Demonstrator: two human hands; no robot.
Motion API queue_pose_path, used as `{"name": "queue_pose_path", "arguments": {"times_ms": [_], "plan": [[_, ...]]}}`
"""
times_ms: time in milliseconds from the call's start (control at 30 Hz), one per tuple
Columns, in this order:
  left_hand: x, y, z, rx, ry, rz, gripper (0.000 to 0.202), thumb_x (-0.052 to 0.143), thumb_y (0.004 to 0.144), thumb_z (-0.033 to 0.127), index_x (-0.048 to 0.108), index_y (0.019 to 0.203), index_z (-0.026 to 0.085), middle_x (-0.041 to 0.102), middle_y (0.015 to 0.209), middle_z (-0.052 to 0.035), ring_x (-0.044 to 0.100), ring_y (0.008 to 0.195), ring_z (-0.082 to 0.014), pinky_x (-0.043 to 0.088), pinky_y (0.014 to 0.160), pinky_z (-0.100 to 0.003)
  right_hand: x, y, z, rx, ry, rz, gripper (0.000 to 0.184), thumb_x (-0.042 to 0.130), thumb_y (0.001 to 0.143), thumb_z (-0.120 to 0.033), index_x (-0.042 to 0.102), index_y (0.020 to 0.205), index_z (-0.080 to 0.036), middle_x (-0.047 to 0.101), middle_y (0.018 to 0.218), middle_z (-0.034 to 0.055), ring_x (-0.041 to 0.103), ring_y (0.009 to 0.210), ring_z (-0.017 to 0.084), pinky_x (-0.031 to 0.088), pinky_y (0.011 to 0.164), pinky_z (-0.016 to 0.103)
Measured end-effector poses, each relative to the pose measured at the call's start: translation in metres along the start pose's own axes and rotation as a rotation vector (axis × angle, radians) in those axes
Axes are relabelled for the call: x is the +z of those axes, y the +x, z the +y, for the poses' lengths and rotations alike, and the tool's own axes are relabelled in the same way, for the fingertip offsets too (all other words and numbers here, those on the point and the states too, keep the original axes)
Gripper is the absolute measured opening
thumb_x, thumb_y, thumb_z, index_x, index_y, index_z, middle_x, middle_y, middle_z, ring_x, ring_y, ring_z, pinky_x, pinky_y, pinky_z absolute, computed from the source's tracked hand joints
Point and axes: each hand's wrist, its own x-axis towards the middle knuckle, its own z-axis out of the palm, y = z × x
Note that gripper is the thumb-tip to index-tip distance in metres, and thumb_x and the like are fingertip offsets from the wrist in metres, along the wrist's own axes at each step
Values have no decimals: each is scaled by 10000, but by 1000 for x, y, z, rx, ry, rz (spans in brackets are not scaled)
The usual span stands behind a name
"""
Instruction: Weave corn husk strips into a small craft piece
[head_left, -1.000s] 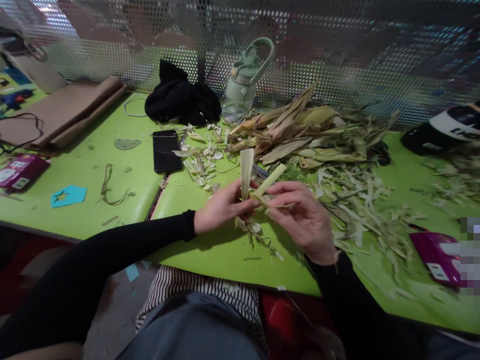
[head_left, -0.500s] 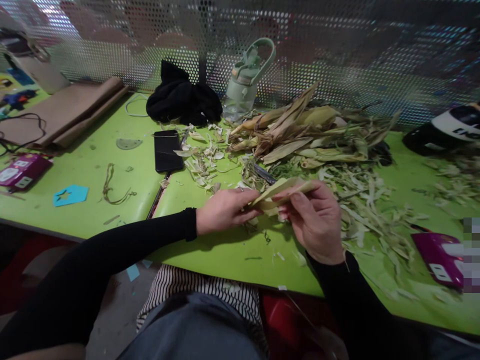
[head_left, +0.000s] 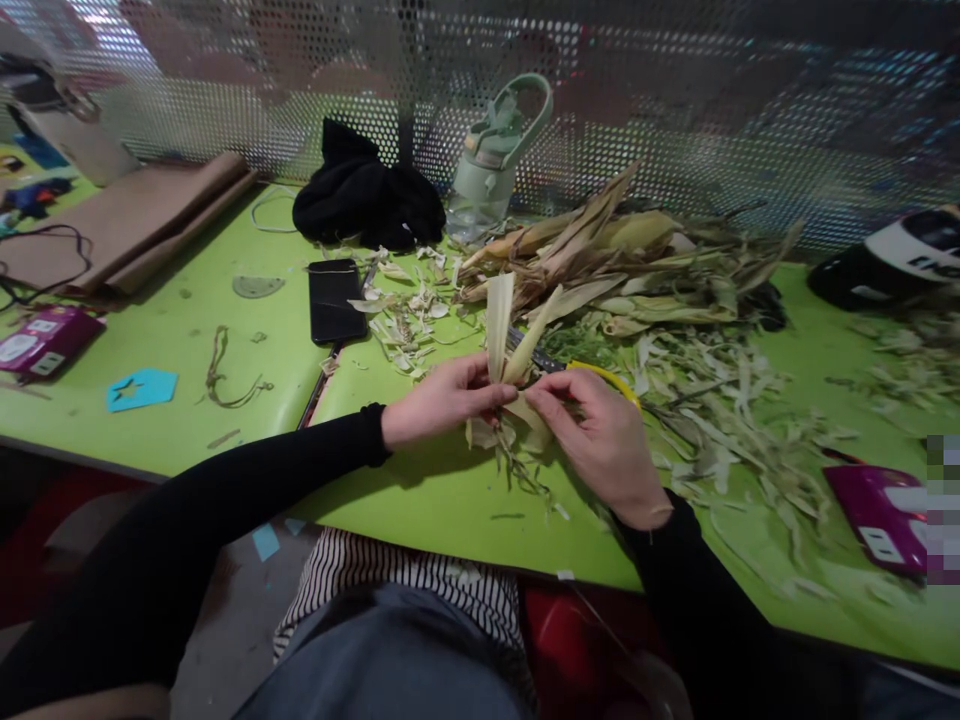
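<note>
**Head view.** The left hand (head_left: 442, 400) and right hand (head_left: 604, 440) meet just in front of the heap of dried husks (head_left: 600, 255). Both are closed in a pinch on one pale husk strip (head_left: 498, 325). The strip is folded at the pinch, and its two ends stand up in a narrow V with their tips reaching the heap's near edge. Frayed fibres hang below the fingers toward the table (head_left: 420, 500). Yellow-handled scissors (head_left: 611, 378) lie between the right hand and the heap, partly hidden by the fingers. A phone (head_left: 335, 300) lies flat, well off the heap's left side as seen. Loose trimmings (head_left: 712, 400) spread out from the heap's near right side.

**Risk, as judged:** the dry strip may split along its grain or slip free if the two pinches pull unevenly. A finger pushed toward the heap could also catch the scissor blades.
</note>
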Motion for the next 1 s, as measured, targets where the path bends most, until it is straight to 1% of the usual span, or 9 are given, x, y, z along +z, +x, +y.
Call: {"name": "queue_pose_path", "arguments": {"times_ms": [133, 233, 300, 367, 500, 567, 667, 833, 1000], "plan": [[-2, 1, 4, -71, -6, -23, 139, 601, 895, 129, 615, 1026, 86, 624, 914, -1, 603, 666, -32, 545, 637, -187, 2, 1, -1, -164, -86, 25, 203, 571, 962, -355, 629, 818, -224, 676, 747, 45, 592, 721, 205, 467, 711, 369], [-3, 0, 2, -85, -14, -62, 176, 606, 900, 149, 619, 1068, 97, 625, 904, 2, 600, 669, -30, 538, 640, -190, 2, 1, 0, -11, -33, 58, 221, 588, 945, -422, 637, 887, -214, 686, 790, 55, 617, 728, 205, 473, 644, 337], [-2, 0, -1, -62, -9, -95, 226, 627, 887, 151, 598, 1106, 108, 628, 872, 8, 598, 653, -36, 534, 633, -200, 3, 0, 0, 133, 64, 16, 297, 601, 923, -495, 638, 960, -202, 688, 796, 52, 624, 683, 190, 453, 547, 296], [0, -1, -5, -43, 15, -122, 284, 662, 860, 154, 559, 1121, 111, 621, 828, 20, 599, 638, -50, 541, 633, -225, 5, 0, 1, 201, 132, -39, 361, 584, 917, -547, 644, 974, -195, 695, 789, 47, 625, 644, 180, 446, 523, 286], [5, -1, -8, -31, -28, -105, 316, 680, 843, 163, 484, 1089, 125, 593, 778, 46, 615, 630, -69, 561, 659, -263, 9, -2, 1, 251, 71, 47, 373, 510, 954, -551, 619, 853, -208, 641, 681, 16, 569, 581, 163, 419, 558, 295], [7, -1, -8, -3, -109, -86, 270, 647, 863, 142, 465, 1063, 144, 596, 799, 46, 634, 642, -69, 564, 678, -262, 10, -2, 1, 272, 27, 103, 361, 483, 969, -532, 574, 809, -222, 591, 637, -1, 526, 557, 156, 382, 547, 295], [9, -4, -8, 9, -174, -91, 176, 615, 883, 107, 467, 961, 159, 581, 784, 55, 660, 677, -70, 568, 725, -257, 9, -2, 1, 288, 8, 117, 344, 468, 978, -503, 503, 764, -236, 547, 618, -14, 485, 541, 151, 347, 540, 296], [9, -8, -9, -22, -208, -179, 83, 679, 867, 146, 602, 870, 116, 631, 871, 7, 681, 809, -74, 556, 854, -258, 9, -2, 1, 313, 12, 129, 370, 449, 987, -484, 400, 707, -248, 476, 586, -34, 434, 528, 142, 326, 534, 293], [7, -9, -8, -38, -126, -229, 144, 749, 819, 181, 703, 934, 108, 713, 899, -40, 665, 787, -83, 543, 788, -232, 12, -1, 4, 327, 69, 107, 403, 454, 981, -495, 361, 676, -249, 462, 569, -40, 429, 518, 133, 334, 521, 285]]}}
